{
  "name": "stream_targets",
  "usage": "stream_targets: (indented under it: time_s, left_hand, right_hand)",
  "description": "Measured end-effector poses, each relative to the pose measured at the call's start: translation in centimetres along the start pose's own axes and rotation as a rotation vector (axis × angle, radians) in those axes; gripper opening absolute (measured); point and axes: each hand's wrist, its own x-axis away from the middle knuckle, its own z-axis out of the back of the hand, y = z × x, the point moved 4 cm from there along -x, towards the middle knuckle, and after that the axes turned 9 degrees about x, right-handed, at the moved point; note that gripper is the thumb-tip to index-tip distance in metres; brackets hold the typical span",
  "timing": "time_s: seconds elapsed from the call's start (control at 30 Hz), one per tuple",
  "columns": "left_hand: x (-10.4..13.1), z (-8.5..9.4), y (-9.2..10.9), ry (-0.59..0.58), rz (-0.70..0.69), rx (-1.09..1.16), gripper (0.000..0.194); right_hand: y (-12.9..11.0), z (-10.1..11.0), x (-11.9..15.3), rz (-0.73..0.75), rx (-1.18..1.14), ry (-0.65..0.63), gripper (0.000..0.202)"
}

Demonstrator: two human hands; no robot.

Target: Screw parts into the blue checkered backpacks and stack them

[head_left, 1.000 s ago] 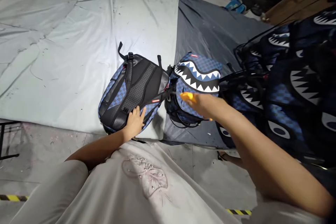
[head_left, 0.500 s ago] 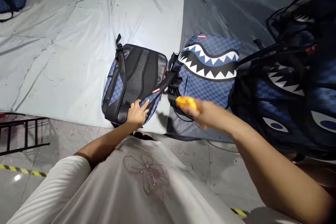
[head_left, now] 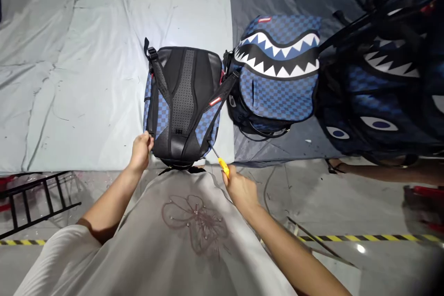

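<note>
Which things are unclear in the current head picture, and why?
In the head view:
Front of the backpack: hidden beneath; strap side faces up.
Rear of the yellow handle: covered by the right hand.
Tool tip: too small to tell if it touches anything.
Dark bag pile: cut off by the right edge.

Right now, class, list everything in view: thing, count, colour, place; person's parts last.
centre backpack: 1, black and blue, straps up
shark-mouth backpack: 1, blue, beside it
other backpacks: several, dark blue, far right
tool: 1, yellow-handled, lower centre
sheets: 2, pale, dark grey, underneath
rack: 1, black, left
floor tape: 2, yellow-black, left and right
red items: few, far edges
another person's foot: 1, dark-sandalled, right
shirt: 1, pale, bottom
left hand: 1, bare, backpack's edge
right hand: 1, bare, on tool
</note>
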Motion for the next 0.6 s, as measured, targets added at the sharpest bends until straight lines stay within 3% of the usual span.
stream_targets:
  time_s: [0.1, 0.3, 0.47, 0.6]
  left_hand:
    - [-2.2, 0.8, -0.4, -0.095, 0.239, 0.063, 0.026]
    - [-4.0, -1.2, -1.8, -0.335, 0.503, 0.187, 0.055]
    - [-4.9, 1.4, -1.8, -0.469, 0.723, 0.156, 0.051]
    - [-6.0, 2.9, -2.2, -0.474, 0.772, 0.147, 0.051]
  right_hand:
    - [-1.9, -1.5, -1.6, -0.049, -0.05, 0.029, 0.028]
    - [-3.6, -3.0, -3.8, -0.102, -0.177, 0.049, 0.027]
    - [-3.2, -3.7, -3.9, -0.155, -0.357, 0.075, 0.027]
    - [-2.9, -4.1, -4.1, -0.154, -0.628, 0.078, 0.035]
